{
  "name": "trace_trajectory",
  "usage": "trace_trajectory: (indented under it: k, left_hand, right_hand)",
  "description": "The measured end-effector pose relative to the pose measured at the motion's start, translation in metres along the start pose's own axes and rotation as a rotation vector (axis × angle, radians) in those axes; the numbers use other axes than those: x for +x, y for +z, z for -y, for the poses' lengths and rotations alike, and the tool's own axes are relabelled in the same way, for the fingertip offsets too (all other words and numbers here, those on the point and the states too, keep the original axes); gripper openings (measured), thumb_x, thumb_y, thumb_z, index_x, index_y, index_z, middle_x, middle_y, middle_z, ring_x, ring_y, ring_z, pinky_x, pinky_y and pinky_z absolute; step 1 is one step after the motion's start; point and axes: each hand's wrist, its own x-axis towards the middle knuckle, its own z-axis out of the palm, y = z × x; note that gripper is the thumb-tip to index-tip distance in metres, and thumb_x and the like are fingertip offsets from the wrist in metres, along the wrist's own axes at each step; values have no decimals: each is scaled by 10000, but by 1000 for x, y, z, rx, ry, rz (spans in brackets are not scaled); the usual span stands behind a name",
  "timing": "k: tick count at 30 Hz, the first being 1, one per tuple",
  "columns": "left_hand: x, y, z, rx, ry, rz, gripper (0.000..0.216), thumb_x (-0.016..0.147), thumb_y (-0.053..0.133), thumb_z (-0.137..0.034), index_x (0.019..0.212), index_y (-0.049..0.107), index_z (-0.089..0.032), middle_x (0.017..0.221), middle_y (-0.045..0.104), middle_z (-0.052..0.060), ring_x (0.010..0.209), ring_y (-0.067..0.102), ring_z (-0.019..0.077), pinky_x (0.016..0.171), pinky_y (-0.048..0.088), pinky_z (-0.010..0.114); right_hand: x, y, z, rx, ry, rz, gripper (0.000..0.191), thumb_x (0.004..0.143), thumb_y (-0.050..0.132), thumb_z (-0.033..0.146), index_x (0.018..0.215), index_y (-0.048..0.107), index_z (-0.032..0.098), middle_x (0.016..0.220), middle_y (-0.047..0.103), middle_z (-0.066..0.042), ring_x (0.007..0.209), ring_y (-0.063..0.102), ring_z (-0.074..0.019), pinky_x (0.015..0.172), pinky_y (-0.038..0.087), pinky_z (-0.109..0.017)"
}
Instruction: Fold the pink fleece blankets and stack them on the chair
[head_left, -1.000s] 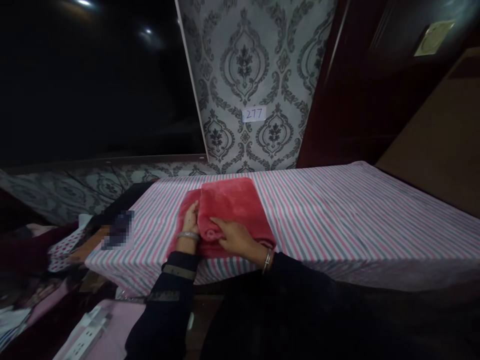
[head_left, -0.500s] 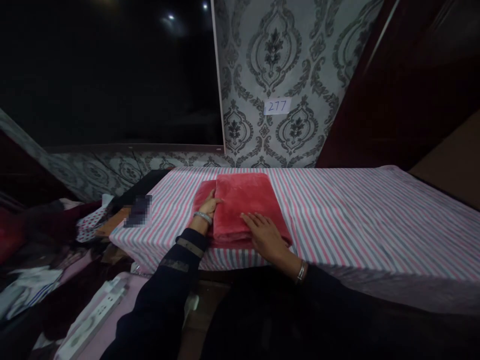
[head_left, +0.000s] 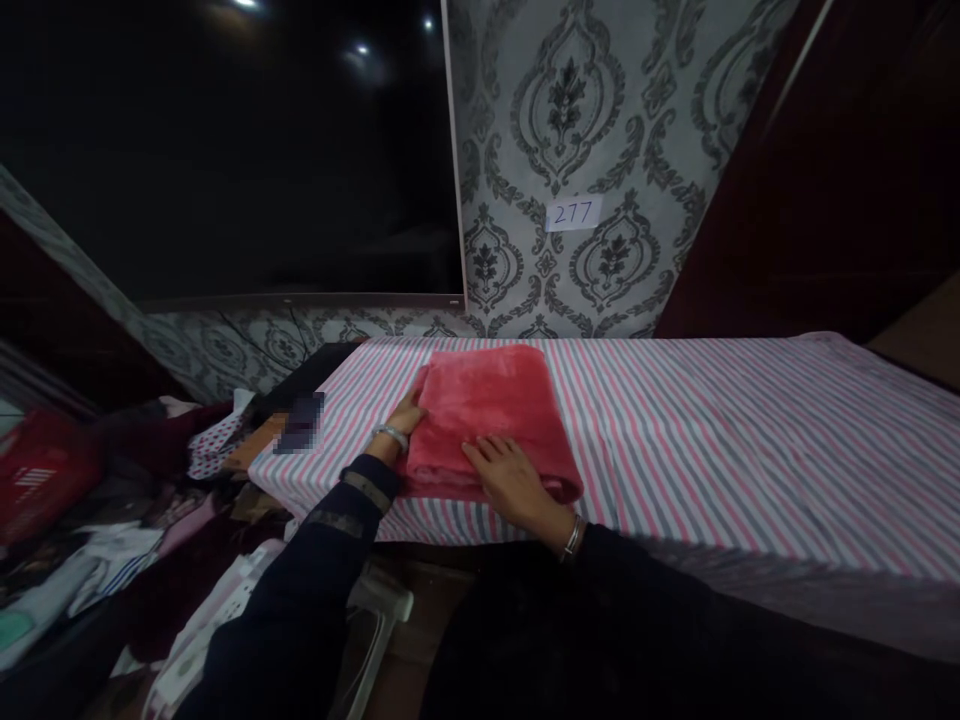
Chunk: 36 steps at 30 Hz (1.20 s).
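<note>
A folded red plush blanket [head_left: 487, 385] lies near the front edge of a table with a striped cloth [head_left: 697, 440]. At its left side, my left hand [head_left: 405, 418] pinches the edge, thumb on top and fingers along the side, partly hidden by the fold. My right hand [head_left: 511, 482] rests flat on the front part of the blanket, fingers stretched out. The blanket's front shows rounded, stacked folds, the right one curling at the corner.
A large dark screen [head_left: 300, 150] hangs behind the table. A paper marked 277 [head_left: 574, 212] is on the patterned wall. At left are heaped clothes [head_left: 112, 560], a red bag [head_left: 49, 475] and a blurred-out dark item [head_left: 301, 422] on the table corner.
The top layer of the blanket has shifted left with my left hand, covering most of the lower layer that showed there. My right hand has slid left across it. The view has turned slightly left.
</note>
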Motion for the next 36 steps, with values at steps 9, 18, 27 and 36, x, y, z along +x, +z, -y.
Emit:
trace_trajectory:
  k: [9,18,27,36]
  left_hand:
    - [-1,-1,8,-147,-24,-10,849,579,774,27,1372,607,-227,1358,685,108,1214,677,316,1034,553,412]
    - [-4,-12,2,175,91,-55,773,595,792,-27,1338,647,-180,1156,758,92,1179,683,301,1015,541,344]
    - [-2,-37,7,176,-90,-149,943,554,956,-140,1420,585,-158,1335,661,183,1135,700,311,890,573,329]
    - [-9,-17,-3,-75,-245,-67,806,557,953,-104,1308,663,-134,1025,795,143,914,776,286,811,612,335]
  right_hand:
    - [4,-2,-7,87,37,-2,610,916,468,48,1507,526,188,1454,598,-163,1331,550,-296,1142,394,-487]
    - [7,-4,0,82,-89,-3,583,937,472,65,1511,512,157,1491,569,-163,1372,522,-279,1175,368,-478]
    - [-60,-13,-73,502,410,-431,544,970,519,460,1449,555,204,1362,631,-157,1204,611,-301,1042,496,-521]
    - [-57,-2,-81,1272,720,-247,669,813,684,539,1375,590,188,1244,714,-130,1088,695,-274,937,575,-422]
